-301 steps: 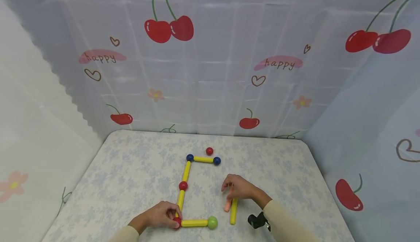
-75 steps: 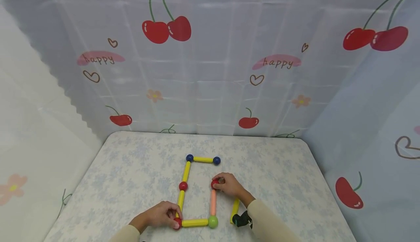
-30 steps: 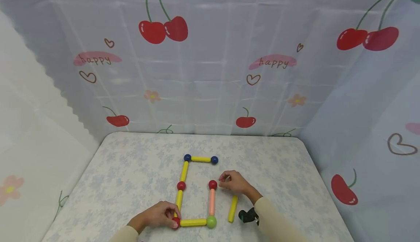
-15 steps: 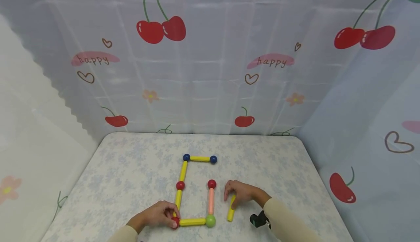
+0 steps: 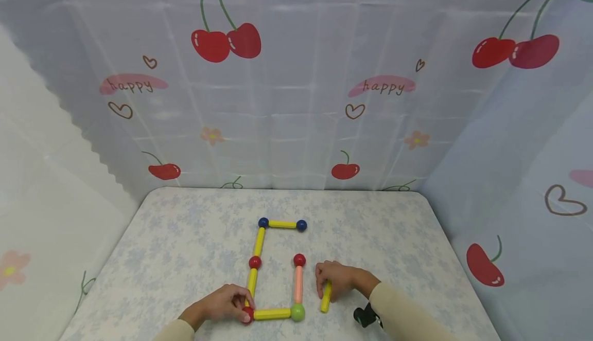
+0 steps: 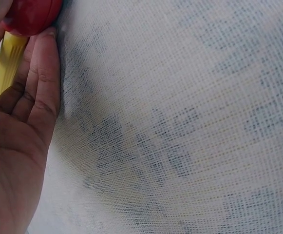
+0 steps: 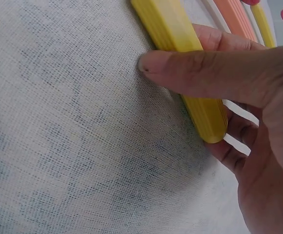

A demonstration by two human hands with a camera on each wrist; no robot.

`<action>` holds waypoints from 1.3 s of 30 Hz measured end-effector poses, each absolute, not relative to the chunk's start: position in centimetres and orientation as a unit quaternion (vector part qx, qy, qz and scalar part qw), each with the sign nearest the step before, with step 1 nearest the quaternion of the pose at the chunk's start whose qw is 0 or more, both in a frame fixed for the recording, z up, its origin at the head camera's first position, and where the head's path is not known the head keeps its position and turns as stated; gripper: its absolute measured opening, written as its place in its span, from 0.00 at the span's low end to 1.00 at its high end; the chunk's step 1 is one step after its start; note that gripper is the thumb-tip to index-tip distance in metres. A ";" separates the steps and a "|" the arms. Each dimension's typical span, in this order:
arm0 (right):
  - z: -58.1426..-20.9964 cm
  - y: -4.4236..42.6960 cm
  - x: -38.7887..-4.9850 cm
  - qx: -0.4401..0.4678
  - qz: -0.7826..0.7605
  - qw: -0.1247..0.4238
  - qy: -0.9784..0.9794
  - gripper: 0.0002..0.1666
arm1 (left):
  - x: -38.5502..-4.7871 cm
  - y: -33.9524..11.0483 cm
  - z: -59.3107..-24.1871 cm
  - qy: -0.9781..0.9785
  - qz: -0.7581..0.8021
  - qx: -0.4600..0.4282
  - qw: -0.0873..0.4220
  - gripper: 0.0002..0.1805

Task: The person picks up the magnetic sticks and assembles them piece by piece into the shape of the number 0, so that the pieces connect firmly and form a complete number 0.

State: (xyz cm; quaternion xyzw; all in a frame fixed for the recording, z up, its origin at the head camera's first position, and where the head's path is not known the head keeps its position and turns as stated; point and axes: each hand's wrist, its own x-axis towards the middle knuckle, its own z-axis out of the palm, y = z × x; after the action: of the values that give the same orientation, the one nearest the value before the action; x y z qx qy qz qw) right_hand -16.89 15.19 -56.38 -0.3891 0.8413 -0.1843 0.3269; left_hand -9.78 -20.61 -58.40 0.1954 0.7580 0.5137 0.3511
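At the near left corner of a figure of toy building sticks and balls, my left hand point(image 5: 221, 302) pinches a red ball point(image 5: 248, 315); that ball point(image 6: 31, 14) tops the left wrist view. A yellow stick point(image 5: 273, 313) runs from it to a green ball point(image 5: 297, 312). From there a pink stick point(image 5: 298, 284) leads up to another red ball point(image 5: 299, 260). To the right, my right hand point(image 5: 337, 278) grips a separate yellow stick point(image 5: 326, 300). In the right wrist view, the thumb crosses this stick point(image 7: 207, 119), with fingers on its other side.
Up the figure's left side run yellow sticks point(image 5: 259, 242) and a red ball point(image 5: 255, 262). A blue ball point(image 5: 263, 222), a yellow stick point(image 5: 282, 224) and a second blue ball point(image 5: 301, 225) form its far end. A patterned cloth covers the table point(image 5: 194, 238).
The loose red ball and pink stick have joined the figure above the green ball. My right hand has let go of that ball, moved right and gripped the separate yellow stick. My left hand stays.
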 end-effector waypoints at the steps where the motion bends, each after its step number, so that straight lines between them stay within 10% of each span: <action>1: -56.4 15.2 -16.9 -0.388 -0.188 0.325 0.841 0.15 | -9.8 -20.6 -58.4 0.758 0.513 0.196 0.351 0.12; 23: -55.9 15.7 -19.9 -0.267 -0.345 0.273 0.858 0.09 | -9.7 -20.6 -58.0 0.768 0.504 0.182 0.351 0.12; 39: -57.1 14.0 -21.7 -0.112 -0.472 0.232 0.843 0.28 | -9.7 -20.4 -58.1 0.775 0.495 0.167 0.354 0.10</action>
State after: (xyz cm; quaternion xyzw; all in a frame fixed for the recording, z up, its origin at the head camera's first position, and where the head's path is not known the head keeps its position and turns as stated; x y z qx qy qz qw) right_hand -21.73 13.95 -57.09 -0.1115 0.8434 -0.4719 0.2316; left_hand -9.73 -20.39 -58.08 0.1666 0.7754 0.4953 0.3544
